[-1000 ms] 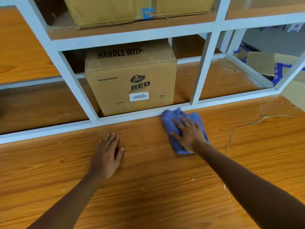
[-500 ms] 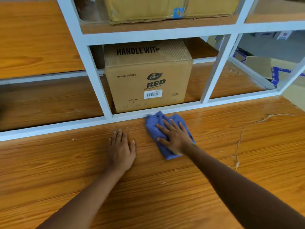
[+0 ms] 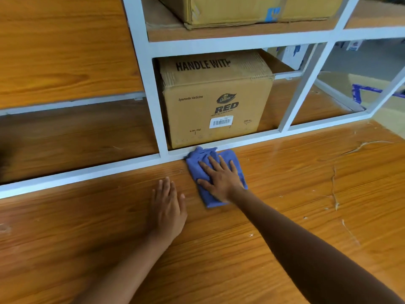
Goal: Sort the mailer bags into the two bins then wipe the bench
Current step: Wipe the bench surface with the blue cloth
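Cloth (image 3: pixel 217 172): on the bench (image 3: pixel 306 194), touching the rack's bottom rail (image 3: pixel 87 174).
Right hand (image 3: pixel 219 178): flat on the cloth.
Left hand (image 3: pixel 167 207): on the bench, left of the cloth (just beside).
Box (image 3: pixel 217 102): in the rack, behind the cloth.

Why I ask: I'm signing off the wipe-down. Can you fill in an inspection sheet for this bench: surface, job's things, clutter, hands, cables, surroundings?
Surface: wooden bench, scuffed, with a crack at its right side.
Job's things: blue cloth flat on the bench against the white shelf frame; no mailer bags or bins seen.
Clutter: nothing seen.
Hands: right hand presses flat on the cloth, fingers spread; left hand rests flat on the bench beside it.
Cables: nothing seen.
Surroundings: cardboard box printed "HANDLE WITH" in the lower bay; more cartons on the shelf above.
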`<state>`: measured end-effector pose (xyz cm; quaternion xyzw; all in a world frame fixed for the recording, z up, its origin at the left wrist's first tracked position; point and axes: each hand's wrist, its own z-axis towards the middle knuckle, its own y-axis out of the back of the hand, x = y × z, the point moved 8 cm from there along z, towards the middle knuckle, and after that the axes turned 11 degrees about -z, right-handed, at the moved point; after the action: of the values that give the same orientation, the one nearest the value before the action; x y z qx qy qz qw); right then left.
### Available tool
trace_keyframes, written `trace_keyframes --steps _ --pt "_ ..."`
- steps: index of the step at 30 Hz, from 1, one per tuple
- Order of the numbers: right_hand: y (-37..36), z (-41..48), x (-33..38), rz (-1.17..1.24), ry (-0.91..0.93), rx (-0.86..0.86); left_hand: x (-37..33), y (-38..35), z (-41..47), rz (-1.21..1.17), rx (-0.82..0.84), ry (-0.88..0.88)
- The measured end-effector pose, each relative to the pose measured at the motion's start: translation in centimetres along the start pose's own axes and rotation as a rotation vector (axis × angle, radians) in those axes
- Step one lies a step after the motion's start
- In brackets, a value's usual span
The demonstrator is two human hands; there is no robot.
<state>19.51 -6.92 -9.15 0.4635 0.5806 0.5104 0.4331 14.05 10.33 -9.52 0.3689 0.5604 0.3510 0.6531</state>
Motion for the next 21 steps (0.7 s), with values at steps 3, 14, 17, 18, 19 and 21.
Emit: trace_keyframes --steps 3,14,17,18,19,21 --pt "-0.4 -1.1 -6.2 0.033 -0.054 -0.028 0.5 0.4 -1.7 0.037 0.072 -0.127" --pt "-0.3 -2.4 2.2 0.005 -0.117 -0.005 2.1 0.5 -2.1 -0.020 0.024 -0.053" --pt "-0.4 -5.8 0.9 0.004 0.039 -0.015 1.8 0.4 -2.6 0.000 0.061 -0.080" --pt "-0.7 -7.0 -1.7 0.007 -0.008 -0.022 1.7 0.4 -3.0 0.005 0.076 -0.095" --pt "-1.2 -8.2 -5.2 0.013 -0.116 -0.026 1.6 0.4 -3.6 0.009 0.091 -0.112" --pt "-2.0 -11.8 -12.8 0.048 -0.454 -0.046 1.4 0.4 -4.7 0.007 0.104 -0.135"
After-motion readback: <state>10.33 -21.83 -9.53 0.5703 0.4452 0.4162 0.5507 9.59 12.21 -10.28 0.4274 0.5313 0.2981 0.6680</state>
